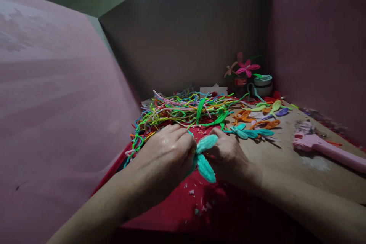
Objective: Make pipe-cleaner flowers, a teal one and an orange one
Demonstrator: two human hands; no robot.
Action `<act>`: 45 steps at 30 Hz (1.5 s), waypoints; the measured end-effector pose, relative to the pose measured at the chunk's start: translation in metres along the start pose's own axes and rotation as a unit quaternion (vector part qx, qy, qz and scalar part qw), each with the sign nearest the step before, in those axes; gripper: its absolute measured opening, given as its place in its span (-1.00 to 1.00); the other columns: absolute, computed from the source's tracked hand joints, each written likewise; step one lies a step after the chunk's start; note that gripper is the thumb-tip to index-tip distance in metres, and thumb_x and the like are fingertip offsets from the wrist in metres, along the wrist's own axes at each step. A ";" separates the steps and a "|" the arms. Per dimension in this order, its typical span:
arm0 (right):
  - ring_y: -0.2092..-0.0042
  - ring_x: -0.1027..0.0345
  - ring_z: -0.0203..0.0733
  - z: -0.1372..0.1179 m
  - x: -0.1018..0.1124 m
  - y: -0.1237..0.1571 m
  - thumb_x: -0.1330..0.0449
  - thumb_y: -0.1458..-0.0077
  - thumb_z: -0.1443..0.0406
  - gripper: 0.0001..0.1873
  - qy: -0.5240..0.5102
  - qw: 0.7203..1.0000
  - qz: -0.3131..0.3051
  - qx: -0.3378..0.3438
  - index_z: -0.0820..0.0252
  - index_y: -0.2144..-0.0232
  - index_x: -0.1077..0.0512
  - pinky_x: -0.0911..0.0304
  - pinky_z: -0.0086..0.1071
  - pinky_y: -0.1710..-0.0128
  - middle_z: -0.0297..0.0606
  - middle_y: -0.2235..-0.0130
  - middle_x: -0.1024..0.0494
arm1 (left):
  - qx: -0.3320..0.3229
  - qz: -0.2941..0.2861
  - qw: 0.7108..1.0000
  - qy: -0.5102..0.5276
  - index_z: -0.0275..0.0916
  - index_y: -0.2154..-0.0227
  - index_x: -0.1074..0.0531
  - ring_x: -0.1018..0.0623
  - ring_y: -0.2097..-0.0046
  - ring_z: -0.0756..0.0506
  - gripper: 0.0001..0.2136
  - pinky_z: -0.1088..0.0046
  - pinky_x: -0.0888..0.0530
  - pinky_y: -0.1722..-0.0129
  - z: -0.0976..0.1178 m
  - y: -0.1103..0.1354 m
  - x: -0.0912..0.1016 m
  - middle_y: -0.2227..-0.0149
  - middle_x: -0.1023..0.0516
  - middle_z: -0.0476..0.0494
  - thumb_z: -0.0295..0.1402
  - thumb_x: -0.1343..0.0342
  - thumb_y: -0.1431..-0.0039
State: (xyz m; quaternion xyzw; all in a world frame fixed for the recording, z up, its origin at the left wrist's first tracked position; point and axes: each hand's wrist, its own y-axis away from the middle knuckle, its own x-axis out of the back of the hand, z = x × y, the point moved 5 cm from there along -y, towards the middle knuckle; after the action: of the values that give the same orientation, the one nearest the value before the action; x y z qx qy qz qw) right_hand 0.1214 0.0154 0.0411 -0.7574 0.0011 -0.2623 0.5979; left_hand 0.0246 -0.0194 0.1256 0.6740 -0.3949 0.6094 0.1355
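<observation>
A turquoise flower of fuzzy pipe cleaners (206, 167) is gripped in my left hand (171, 148), its looped petals pointing right out of my closed fingers. A small yellow bit shows at the petals' base. Just behind the petals is my right hand (228, 154), with fingers curled in close. Its fingertips are hidden, so what it pinches cannot be made out. Both hands hover over the red cloth (168, 206) at the table's near side. Another turquoise looped piece (251, 133) lies on the brown board just beyond my right hand.
Many loose coloured pipe cleaners (171, 108) are heaped behind my hands. Orange looped pieces (265, 124) lie on the brown board (274, 164). At right is a pink tool with a long handle (328, 146). A pink flower (247, 68) and a lidded cup (262, 85) stand at the back.
</observation>
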 end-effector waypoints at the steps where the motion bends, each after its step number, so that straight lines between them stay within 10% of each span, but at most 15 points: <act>1: 0.55 0.14 -0.33 0.000 0.000 0.000 -0.07 0.03 0.43 -0.82 0.004 1.000 -0.001 0.002 0.14 0.61 -0.23 -0.01 -0.37 0.43 -0.44 0.65 -0.24 | -0.002 -0.001 1.000 0.001 -0.25 0.61 -0.21 -0.22 0.51 0.04 -0.80 0.52 -0.19 0.52 0.000 0.000 -0.001 0.55 -0.30 -0.03 -0.54 0.10 -0.08; 32: 0.50 -0.04 -0.29 0.006 -0.001 0.001 -0.13 0.04 0.35 -0.84 -0.083 0.993 -0.040 -0.072 0.14 0.62 -0.31 -0.09 -0.33 0.42 -0.37 0.60 -0.32 | 0.059 -0.030 0.988 0.142 -0.24 0.50 -0.35 -0.32 0.44 0.04 -0.91 0.54 -0.26 0.47 -0.020 0.003 -0.010 0.49 -0.37 0.00 -0.51 -0.01 -0.06; 35: 0.48 -0.11 -0.30 0.015 0.003 -0.005 -0.14 0.06 0.34 -0.88 -0.236 0.952 -0.027 -0.193 0.15 0.60 -0.35 -0.10 -0.37 0.47 -0.35 0.53 -0.36 | 0.142 0.063 0.941 0.300 -0.19 0.21 -0.38 -0.43 0.36 -0.01 -0.74 0.51 -0.34 0.42 -0.045 0.001 0.004 0.37 -0.46 -0.04 -0.40 -0.16 0.03; 39: 0.56 0.04 -0.39 0.035 -0.003 0.000 -0.16 0.08 0.32 -0.85 -0.411 0.816 -0.015 -0.406 0.18 0.63 -0.33 0.04 -0.43 0.58 -0.43 0.62 -0.21 | 0.266 0.233 0.817 0.456 -0.23 0.24 -0.40 -0.45 0.38 0.00 -0.79 0.50 -0.38 0.38 -0.072 0.008 -0.002 0.36 -0.48 -0.06 -0.35 -0.14 -0.02; 45: 0.55 -0.03 -0.40 0.050 -0.013 0.011 -0.23 0.14 0.28 -0.87 -0.491 0.729 0.058 -0.473 0.25 0.56 -0.39 0.06 -0.43 0.55 -0.43 0.61 -0.26 | 0.322 0.102 0.743 0.578 -0.27 0.29 -0.33 -0.48 0.24 -0.04 -0.76 0.41 -0.39 0.18 -0.043 0.002 -0.083 0.33 -0.49 -0.09 -0.37 -0.20 0.05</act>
State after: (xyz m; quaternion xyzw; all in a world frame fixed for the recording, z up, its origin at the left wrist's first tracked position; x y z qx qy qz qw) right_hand 0.1340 0.0614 0.0183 -0.9640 -0.1250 0.2154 0.0936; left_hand -0.0024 0.0384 0.0575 0.1516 -0.0878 0.9833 0.0496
